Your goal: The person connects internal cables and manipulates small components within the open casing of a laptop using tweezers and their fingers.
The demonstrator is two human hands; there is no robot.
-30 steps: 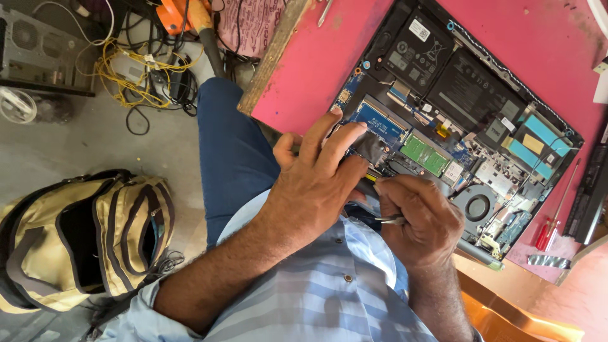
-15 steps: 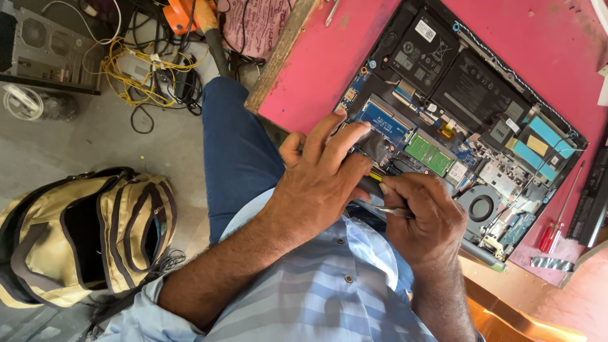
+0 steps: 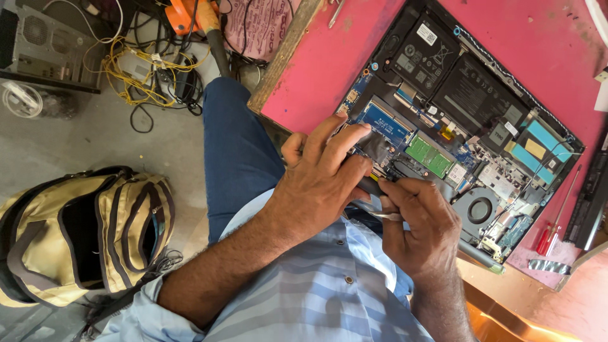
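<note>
A pink worktable (image 3: 544, 38) fills the far right of the view, and on it lies an opened laptop (image 3: 462, 120) with its battery, fan and green memory boards bare. Since a second ago the left hand (image 3: 320, 183) has slid slightly further over the board, fingers spread and pressing flat near the blue patch — nothing gripped. The right hand (image 3: 424, 221) pinches a thin metal tool (image 3: 386, 216) at the near edge. Red screwdrivers (image 3: 550, 235) lie right; a tan backpack (image 3: 76, 234) and tangled cables (image 3: 152, 76) sit left on the floor.

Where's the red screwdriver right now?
Head view, far right: the red screwdriver lies on the pink table, between the opened laptop and a black slab at the frame edge, beyond the right hand.
</note>
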